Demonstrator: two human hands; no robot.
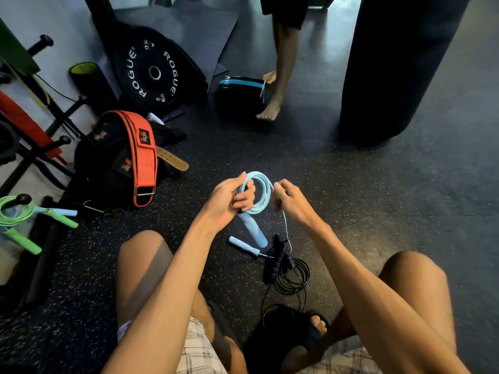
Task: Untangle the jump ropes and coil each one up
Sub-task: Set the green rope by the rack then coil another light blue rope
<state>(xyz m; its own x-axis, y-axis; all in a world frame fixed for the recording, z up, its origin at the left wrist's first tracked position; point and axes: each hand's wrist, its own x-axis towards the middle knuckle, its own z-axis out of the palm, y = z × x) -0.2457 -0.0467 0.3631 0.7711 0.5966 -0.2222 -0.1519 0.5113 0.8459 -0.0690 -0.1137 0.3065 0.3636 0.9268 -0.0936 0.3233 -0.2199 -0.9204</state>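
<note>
A light blue jump rope (263, 193) is wound in several loops above the floor. My left hand (229, 201) is closed around the left side of the coil, and one blue handle (252, 228) hangs below it. My right hand (291, 202) pinches the loose strand at the coil's right side; that strand runs down to the second blue handle (243, 245) lying on the floor. A black jump rope (293, 276) lies coiled on the floor between my knees, its dark handles (278, 260) beside it. A green jump rope (16, 211) hangs at the far left.
An orange and black lifting belt (140, 157) and a tan belt (172, 159) lie at the left. A black weight plate (154, 72) leans on the wall. Another person's bare legs (278, 76) stand ahead beside a black punching bag (399, 66). A rack (32, 147) stands at the left edge.
</note>
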